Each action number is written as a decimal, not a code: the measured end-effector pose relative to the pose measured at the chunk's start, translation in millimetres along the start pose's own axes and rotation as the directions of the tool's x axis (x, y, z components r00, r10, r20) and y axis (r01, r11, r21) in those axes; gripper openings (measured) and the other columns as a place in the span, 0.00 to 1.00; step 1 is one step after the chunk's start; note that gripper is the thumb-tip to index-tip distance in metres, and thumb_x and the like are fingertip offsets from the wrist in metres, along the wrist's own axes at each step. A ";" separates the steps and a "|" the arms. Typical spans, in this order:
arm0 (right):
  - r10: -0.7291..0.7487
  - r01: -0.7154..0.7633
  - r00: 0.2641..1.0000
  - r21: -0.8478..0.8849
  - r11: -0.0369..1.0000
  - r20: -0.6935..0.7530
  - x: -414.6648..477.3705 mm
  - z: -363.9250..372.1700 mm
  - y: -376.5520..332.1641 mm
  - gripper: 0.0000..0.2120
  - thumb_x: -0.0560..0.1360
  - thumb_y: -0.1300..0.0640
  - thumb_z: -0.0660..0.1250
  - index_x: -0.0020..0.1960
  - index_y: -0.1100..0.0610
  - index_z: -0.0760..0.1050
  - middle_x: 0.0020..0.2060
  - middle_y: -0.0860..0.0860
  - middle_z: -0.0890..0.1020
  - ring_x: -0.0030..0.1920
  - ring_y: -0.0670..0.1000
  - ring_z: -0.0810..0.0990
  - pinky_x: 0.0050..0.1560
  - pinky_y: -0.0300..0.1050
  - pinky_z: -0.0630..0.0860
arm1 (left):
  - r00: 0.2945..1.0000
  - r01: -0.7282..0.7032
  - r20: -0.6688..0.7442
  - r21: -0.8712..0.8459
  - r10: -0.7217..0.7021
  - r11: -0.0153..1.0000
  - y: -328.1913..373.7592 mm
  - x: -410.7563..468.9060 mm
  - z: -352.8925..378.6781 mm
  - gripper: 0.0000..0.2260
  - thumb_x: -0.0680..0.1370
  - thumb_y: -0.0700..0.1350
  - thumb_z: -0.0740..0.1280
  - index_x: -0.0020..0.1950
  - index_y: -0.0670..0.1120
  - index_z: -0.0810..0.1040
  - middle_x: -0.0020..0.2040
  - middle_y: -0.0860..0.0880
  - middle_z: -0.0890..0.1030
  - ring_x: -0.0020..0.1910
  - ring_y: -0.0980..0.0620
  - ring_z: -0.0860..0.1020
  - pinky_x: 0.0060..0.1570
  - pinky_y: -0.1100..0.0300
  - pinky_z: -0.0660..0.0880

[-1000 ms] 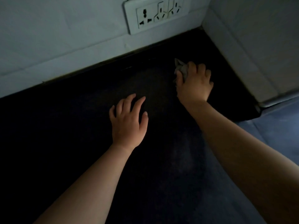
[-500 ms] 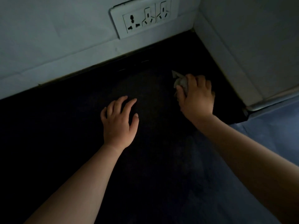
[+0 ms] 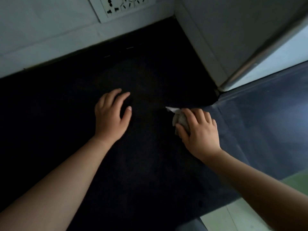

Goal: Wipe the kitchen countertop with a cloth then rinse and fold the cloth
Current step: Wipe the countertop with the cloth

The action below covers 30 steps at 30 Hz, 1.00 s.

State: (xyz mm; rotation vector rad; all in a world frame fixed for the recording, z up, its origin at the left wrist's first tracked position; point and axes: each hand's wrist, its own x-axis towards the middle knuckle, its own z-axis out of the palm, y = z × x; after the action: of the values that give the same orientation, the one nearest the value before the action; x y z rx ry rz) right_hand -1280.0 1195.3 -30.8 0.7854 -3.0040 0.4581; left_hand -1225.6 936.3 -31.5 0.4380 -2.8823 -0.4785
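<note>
right hand (image 3: 199, 129): fingers curled round the crumpled cloth (image 3: 179, 118), pressing it on the dark bench (image 3: 150, 164) | left hand (image 3: 110, 115): flat on the bench, fingers relaxed, holds nothing | wall socket (image 3: 123, 7): above the back edge

- The scene is dimly lit, and the dark countertop (image 3: 150, 164) is rendered almost black, with little surface detail.
- More light is received at the right, where a bluish sheen is seen on that surface and the metal trim (image 3: 250, 64) is faintly lit.
- The wall (image 3: 41, 30) is given a dull grey-green cast.
- Slight blur is seen on the socket plate (image 3: 123, 7) and on the cloth (image 3: 180, 120) held by the right hand (image 3: 201, 132).
- Straight lines are bowed near the edges by the wide lens.
</note>
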 end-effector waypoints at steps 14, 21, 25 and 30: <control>0.027 -0.030 0.998 0.043 0.999 0.054 -81.1 -12.5 0.6 0.23 0.75 0.41 0.56 0.64 0.54 0.71 0.56 0.54 0.76 0.53 0.58 0.75 0.47 0.52 0.72 | 0.991 0.074 0.103 0.057 -0.080 0.996 63.7 -90.1 22.4 0.19 0.77 0.52 0.59 0.68 0.53 0.70 0.71 0.50 0.68 0.68 0.48 0.66 0.66 0.46 0.62; 0.296 -0.295 0.955 0.110 0.949 0.009 -22.1 0.6 -34.8 0.23 0.76 0.45 0.61 0.65 0.57 0.69 0.57 0.58 0.75 0.55 0.62 0.72 0.49 0.57 0.70 | 0.990 0.085 0.108 0.083 -0.094 0.993 64.6 -92.0 21.3 0.20 0.77 0.53 0.57 0.69 0.54 0.69 0.72 0.50 0.67 0.70 0.48 0.65 0.67 0.46 0.60; 0.103 -0.105 0.994 0.090 0.990 0.023 -28.0 1.7 -43.6 0.23 0.75 0.44 0.60 0.65 0.56 0.69 0.56 0.56 0.75 0.53 0.60 0.74 0.47 0.54 0.71 | 0.992 0.054 0.115 0.058 -0.060 0.997 62.8 -94.2 18.8 0.20 0.77 0.53 0.57 0.69 0.52 0.69 0.72 0.48 0.67 0.70 0.47 0.65 0.67 0.46 0.63; -0.082 0.079 0.995 0.050 0.996 0.058 -72.6 -1.2 -34.1 0.22 0.75 0.42 0.57 0.63 0.54 0.71 0.56 0.56 0.77 0.53 0.60 0.75 0.47 0.54 0.73 | 0.989 0.136 0.063 0.029 -0.137 0.990 47.4 -129.1 5.8 0.20 0.77 0.52 0.59 0.68 0.50 0.71 0.71 0.48 0.68 0.69 0.45 0.67 0.64 0.45 0.66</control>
State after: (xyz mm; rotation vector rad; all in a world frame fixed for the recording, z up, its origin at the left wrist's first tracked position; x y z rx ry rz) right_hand -1200.2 1202.1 -25.7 0.9360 -3.0130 0.5149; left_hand -1117.8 1021.8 -38.0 0.6387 -2.9356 -0.4871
